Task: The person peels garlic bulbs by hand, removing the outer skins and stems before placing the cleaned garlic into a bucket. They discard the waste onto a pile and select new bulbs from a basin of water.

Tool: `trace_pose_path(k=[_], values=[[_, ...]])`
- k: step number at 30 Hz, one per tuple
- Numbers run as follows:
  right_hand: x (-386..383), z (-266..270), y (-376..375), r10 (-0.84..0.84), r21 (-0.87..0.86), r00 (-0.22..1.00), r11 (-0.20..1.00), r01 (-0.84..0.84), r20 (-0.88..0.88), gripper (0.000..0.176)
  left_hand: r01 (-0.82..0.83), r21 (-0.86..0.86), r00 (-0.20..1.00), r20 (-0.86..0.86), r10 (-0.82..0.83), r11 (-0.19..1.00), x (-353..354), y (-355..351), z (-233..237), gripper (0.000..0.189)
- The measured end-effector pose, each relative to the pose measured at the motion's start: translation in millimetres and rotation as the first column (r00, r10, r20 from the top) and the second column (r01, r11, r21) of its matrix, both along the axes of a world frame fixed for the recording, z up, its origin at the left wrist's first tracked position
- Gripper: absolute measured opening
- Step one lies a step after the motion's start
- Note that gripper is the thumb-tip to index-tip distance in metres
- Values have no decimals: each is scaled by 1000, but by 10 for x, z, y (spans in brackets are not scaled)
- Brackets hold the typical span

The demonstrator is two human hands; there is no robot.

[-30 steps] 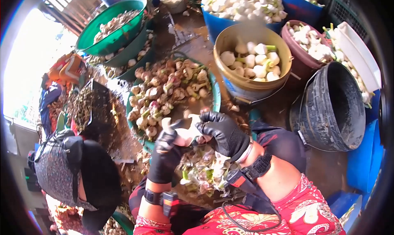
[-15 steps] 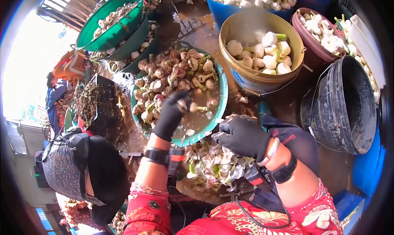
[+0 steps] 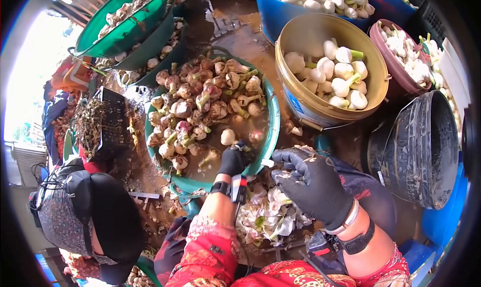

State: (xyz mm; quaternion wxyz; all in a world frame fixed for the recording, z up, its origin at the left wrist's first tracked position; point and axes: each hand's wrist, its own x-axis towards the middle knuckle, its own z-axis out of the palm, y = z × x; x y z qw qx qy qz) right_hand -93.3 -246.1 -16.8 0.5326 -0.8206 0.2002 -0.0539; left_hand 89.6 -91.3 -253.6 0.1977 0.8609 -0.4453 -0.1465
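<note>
Both hands wear black gloves. My left hand [image 3: 234, 160] is at the near edge of the water in the green basin [image 3: 274, 117], its fingers wrapped round the stem end of a garlic bulb [image 3: 228, 136]. Unpeeled garlic bulbs [image 3: 193, 104] with brownish, purplish skins heap up in the basin. My right hand [image 3: 313, 182] is right of the basin's near rim, fingers curled with gaps between them; bits of skin stick to the glove, and no bulb shows in it. Below the hands lies a pile of garlic peelings [image 3: 273, 219].
A yellow bucket [image 3: 333, 119] of peeled white garlic stands beyond my right hand. Right of it are a pink tub [image 3: 386, 76] and a black bucket [image 3: 413, 149]. A blue tub [image 3: 270, 19] is behind. A person [image 3: 95, 217] in a dark cap is at left.
My left hand has moved right and nearer, now at a pale bulb. My right hand has loosened its curl and shifted slightly right and nearer. The view has shifted.
</note>
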Motion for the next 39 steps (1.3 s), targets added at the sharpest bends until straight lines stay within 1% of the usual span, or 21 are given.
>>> trace_pose_path(k=[1,2,5,8,9,10,11,12,14,16,17,18,19,22,26,28,30,34,36,38,39], values=[[4,-19,5,24,30,999,999,-23,-33,40,-400,-143,755,-611,237,906,-51,46,70,27],[18,-49,32,28,31,999,999,-27,-22,40,-739,-5,163,-972,172,674,-139,54,314,30],[60,-170,94,92,104,994,990,-97,54,71,-498,-156,468,-877,113,853,-267,172,1158,24],[142,-301,231,73,37,946,995,-90,317,70,-283,-159,638,-767,62,946,-489,299,1958,33],[129,-198,208,179,87,980,978,-187,91,67,-309,-194,632,-773,48,931,-559,369,2125,34],[117,-162,223,187,87,977,977,-196,102,67,-336,-228,625,-780,36,914,-640,450,2266,35],[117,-146,249,214,318,965,914,-253,153,65,-370,-259,660,-749,56,892,-728,512,2441,37],[127,-137,290,231,526,951,793,-307,207,64,-557,-259,462,-886,36,789,-810,576,2552,37],[126,-134,423,203,416,922,846,-335,329,64,-746,-313,259,-950,-176,588,-907,684,2539,32],[118,-130,549,108,360,892,888,-285,439,62,-778,-312,206,-947,-247,546,-981,697,2476,21],[132,-153,581,146,96,858,970,-221,492,64,-772,-362,274,-931,-240,522,-1011,671,2419,21],[147,-151,612,154,97,857,968,-229,491,64,-762,-409,339,-913,-229,502,-997,674,2323,21],[163,-147,636,152,35,842,979,-199,518,65,-614,-517,617,-785,-45,596,-937,719,2166,20],[178,-135,632,155,-96,810,988,-123,565,68,-740,-398,465,-885,-14,542,-1000,570,2483,19],[204,-190,630,101,89,845,981,-172,526,69,-805,-355,354,-930,-95,476,-952,555,2480,24],[207,-210,634,73,167,855,969,-183,514,69,-758,-383,401,-912,-86,528,-890,641,2368,29],[183,-168,640,-9,695,942,678,-241,337,66,-737,-384,463,-887,2,556,-889,655,2353,25],[207,-220,659,-116,759,955,636,-141,274,47,-723,-360,462,-886,25,590,-911,630,2479,18],[149,-78,642,-113,901,988,431,-43,102,30,-575,-424,680,-724,120,700,-898,650,2406,12],[179,-227,489,153,993,982,12,-116,113,28,-479,-490,799,-587,130,728,-887,651,2346,13],[143,-263,516,207,993,975,69,-100,84,29,-357,-503,905,-394,159,787,-838,704,2286,16]])
